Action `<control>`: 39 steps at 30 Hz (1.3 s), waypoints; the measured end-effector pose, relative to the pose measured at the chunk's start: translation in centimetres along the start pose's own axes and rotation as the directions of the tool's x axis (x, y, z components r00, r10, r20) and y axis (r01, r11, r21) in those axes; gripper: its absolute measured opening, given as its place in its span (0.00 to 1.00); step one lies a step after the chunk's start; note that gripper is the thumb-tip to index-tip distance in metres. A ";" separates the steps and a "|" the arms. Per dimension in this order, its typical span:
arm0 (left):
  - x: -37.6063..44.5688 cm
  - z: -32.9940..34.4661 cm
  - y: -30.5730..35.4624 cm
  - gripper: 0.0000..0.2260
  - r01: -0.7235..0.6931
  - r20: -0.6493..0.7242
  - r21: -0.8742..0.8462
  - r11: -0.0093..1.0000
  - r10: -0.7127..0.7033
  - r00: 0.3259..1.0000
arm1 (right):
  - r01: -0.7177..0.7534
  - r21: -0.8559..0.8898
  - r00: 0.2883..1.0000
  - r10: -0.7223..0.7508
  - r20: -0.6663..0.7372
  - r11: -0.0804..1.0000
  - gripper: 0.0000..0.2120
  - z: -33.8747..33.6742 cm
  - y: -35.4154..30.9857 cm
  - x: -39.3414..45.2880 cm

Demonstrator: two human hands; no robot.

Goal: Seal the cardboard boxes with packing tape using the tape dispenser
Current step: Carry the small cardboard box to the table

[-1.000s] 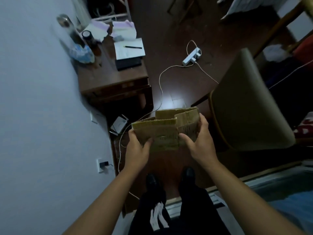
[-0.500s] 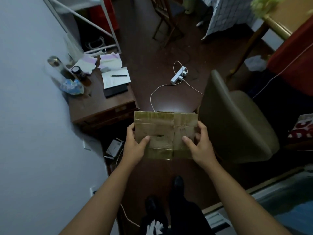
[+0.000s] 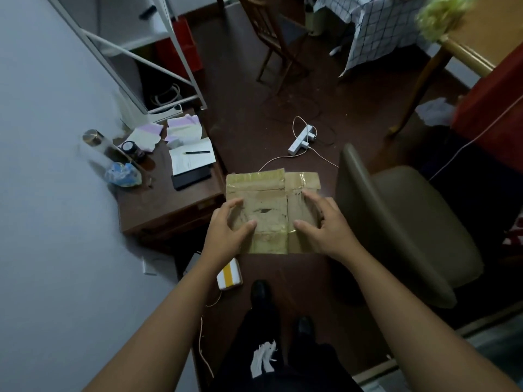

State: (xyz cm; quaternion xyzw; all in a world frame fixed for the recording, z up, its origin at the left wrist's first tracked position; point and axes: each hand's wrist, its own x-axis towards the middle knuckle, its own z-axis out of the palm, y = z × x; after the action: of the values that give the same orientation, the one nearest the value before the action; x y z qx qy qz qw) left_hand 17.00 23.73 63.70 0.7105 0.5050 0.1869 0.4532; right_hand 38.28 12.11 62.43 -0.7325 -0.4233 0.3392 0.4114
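Two hands grip a taped cardboard box (image 3: 268, 205) at frame centre: left hand (image 3: 226, 236) and right hand (image 3: 325, 227) curl round its sides, fingertips apparently hidden behind.

Dark floor (image 3: 254, 131), grey wall (image 3: 42, 222), padded chair (image 3: 402, 222)

1. A dark wooden desk (image 3: 169, 205) stands against the wall; on it lie a paper sheet (image 3: 192, 159) with a pen (image 3: 198, 151), a black tablet (image 3: 192, 178), folded cloths (image 3: 184, 130), a dark jar (image 3: 131, 148) and a crumpled blue bag (image 3: 123, 174).
2. On the dark floor (image 3: 254, 131) beyond the desk's right edge lies a white power strip (image 3: 301, 140) with cords.
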 end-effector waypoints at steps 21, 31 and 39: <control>27.8 -3.8 2.0 0.30 -0.119 0.095 0.092 0.989 0.110 0.989 | -0.138 -0.242 0.984 0.105 -0.143 0.960 0.33 1.6 -4.4 26.1; 37.5 -2.8 4.9 0.31 -0.153 0.139 0.091 0.984 0.140 0.980 | -0.161 -0.217 0.974 0.119 -0.192 0.963 0.33 -1.3 -4.8 34.6; 46.1 1.6 9.6 0.31 -0.146 0.177 0.161 0.976 0.117 0.977 | -0.184 -0.177 0.969 0.148 -0.200 0.967 0.33 -6.5 -2.0 42.8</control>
State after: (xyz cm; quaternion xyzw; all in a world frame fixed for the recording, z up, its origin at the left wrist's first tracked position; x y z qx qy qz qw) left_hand 42.79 63.15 62.00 0.7923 0.4313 0.1117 0.4168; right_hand 60.69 49.12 60.64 -0.8304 -0.3512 0.2602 0.3456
